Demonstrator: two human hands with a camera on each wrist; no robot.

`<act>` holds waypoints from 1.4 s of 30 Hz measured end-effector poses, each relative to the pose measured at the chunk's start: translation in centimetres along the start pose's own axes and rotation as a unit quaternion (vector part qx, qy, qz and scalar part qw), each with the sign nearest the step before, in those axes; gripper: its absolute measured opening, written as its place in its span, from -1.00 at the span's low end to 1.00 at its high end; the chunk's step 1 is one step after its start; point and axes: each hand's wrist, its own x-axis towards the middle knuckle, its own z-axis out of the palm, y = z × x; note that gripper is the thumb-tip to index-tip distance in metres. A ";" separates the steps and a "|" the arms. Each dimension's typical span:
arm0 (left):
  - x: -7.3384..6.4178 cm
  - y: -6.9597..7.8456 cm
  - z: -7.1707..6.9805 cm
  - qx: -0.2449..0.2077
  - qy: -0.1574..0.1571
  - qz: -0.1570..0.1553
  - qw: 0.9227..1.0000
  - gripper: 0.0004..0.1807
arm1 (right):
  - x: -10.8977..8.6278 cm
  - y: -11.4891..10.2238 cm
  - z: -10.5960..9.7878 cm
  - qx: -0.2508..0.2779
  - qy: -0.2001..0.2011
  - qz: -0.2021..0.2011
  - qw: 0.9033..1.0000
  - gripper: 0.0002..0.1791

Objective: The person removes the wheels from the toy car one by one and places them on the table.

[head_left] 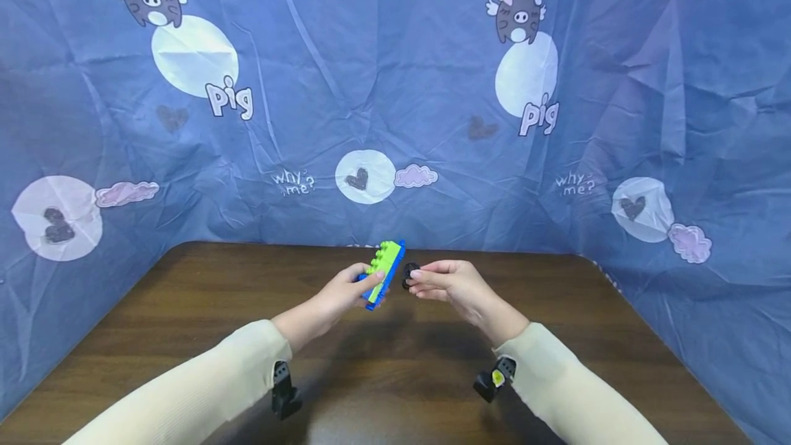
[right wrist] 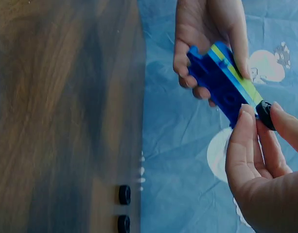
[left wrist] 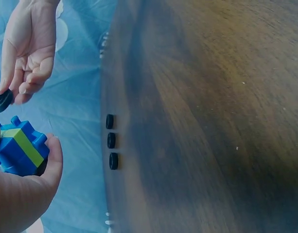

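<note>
My left hand [head_left: 336,297] grips a toy car body [head_left: 386,259] built of blue and lime-green blocks, thumb across its green side. Its studs face left in the head view, and it is held tilted above the table. Close by on the right, my right hand [head_left: 454,287] pinches a small black toy wheel [head_left: 408,275] between thumb and fingers. In the right wrist view that wheel [right wrist: 266,115] overlaps the near end of the car body [right wrist: 214,77]. A dark part [left wrist: 42,167] shows on the car body beside the left palm.
Three more black wheels [left wrist: 111,141] stand in a row near an edge of the brown wooden table [left wrist: 212,121]. Blue cloth [head_left: 383,88] with printed pigs and hearts hangs around the table. Black wrist cameras [head_left: 284,390] hang below both sleeves.
</note>
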 end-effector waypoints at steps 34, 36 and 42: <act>-2.4 0.7 0.9 0.085 0.061 -0.042 0.994 -0.51 | 3.5 1.3 -7.6 -0.033 0.179 0.063 0.981 -0.58; -2.6 0.8 1.0 0.083 0.060 -0.048 0.994 -0.50 | 3.9 1.6 -8.0 -0.037 0.187 0.072 0.979 -0.61; -2.8 0.9 1.1 0.071 0.056 -0.051 0.995 -0.50 | 4.9 2.7 -9.3 -0.044 0.199 0.091 0.975 -0.61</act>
